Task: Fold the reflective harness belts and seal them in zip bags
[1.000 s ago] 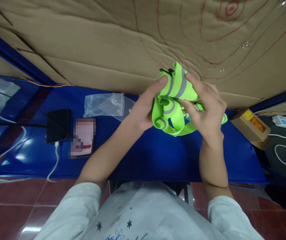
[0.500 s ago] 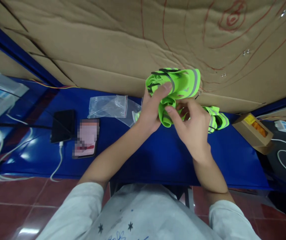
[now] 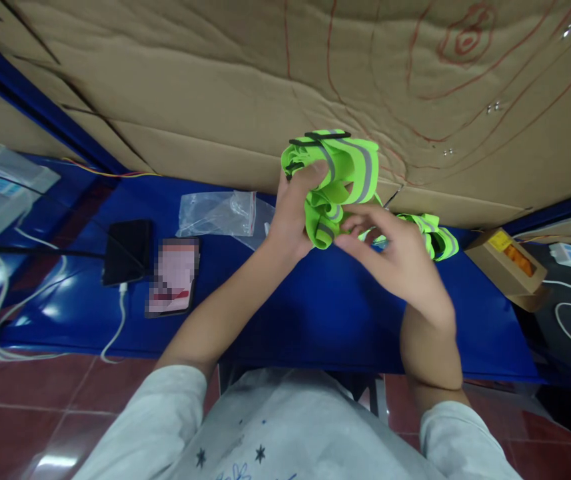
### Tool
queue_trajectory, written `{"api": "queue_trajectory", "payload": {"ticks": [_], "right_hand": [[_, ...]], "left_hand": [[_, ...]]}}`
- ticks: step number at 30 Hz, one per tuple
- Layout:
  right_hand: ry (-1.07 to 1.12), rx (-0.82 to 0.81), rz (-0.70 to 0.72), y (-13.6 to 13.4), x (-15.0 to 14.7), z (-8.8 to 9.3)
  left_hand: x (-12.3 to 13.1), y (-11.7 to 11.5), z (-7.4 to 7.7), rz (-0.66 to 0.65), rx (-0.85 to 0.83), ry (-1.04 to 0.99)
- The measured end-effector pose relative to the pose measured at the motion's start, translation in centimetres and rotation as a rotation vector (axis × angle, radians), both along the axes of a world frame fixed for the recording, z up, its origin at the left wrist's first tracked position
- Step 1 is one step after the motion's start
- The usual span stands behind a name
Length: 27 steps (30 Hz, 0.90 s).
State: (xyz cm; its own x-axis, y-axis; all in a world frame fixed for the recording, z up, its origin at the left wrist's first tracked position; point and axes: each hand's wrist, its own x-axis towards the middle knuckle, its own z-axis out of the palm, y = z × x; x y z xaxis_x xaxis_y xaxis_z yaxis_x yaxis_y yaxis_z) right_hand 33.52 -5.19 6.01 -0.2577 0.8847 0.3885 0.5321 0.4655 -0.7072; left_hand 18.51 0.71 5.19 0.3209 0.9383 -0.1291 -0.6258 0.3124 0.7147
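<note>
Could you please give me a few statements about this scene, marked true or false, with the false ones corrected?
1. The left hand holds a neon-green reflective strap bundle. True.
2. The right hand rests on the smartphone. False: its fingers are at the lower part of the neon-green reflective strap bundle.
3. A clear plastic bag lies on the blue table, left of the left hand. True.
4. The cardboard box sits left of the left hand. False: it is to the right of the right hand.
5. The cardboard panel behind bears red lines. True.
</note>
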Motion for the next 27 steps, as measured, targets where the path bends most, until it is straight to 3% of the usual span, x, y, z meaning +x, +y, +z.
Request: {"api": "queue_trajectory", "payload": {"ticks": [3,6,8,12,14,17,22,24,27], "right_hand": [[0.13,0.129,-0.181,-1.1,1.4,1.8],[0.234,0.342,-0.349,-0.7,2.6,2.1],[0.22,0.338,-0.268,0.3,3.4,1.7],[0.035,-0.004,-0.016,2.3,5.1,0.5],[0.038,-0.091,0.023,2.8,5.5,0.1],[0.116,-0.035,-0.053,3.3,5.3,-0.7],[0.213,0.059,-0.16,4.3,4.4,-2.2],[0.202,0.118,-0.176,4.7,4.3,-2.6],[0.122,0.231,-0.195,5.0,4.0,-2.8]], "left_hand": [[-0.2,0.1,-0.1,0.126,0.139,0.022],[-0.1,-0.1,-0.8,0.005,0.207,-0.073],[-0.1,-0.4,-1.3,-0.09,0.251,-0.126],[-0.2,-0.9,-2.2,-0.23,0.273,-0.054],[-0.2,-0.9,-2.2,-0.233,0.231,-0.027],[0.3,-0.9,-1.8,-0.191,0.166,-0.037],[1.7,-1.2,-1.5,0.024,0.118,-0.082],[2.0,-1.2,-1.8,-0.01,0.112,-0.092],[2.1,-1.1,-2.0,-0.169,0.153,-0.129]]}}
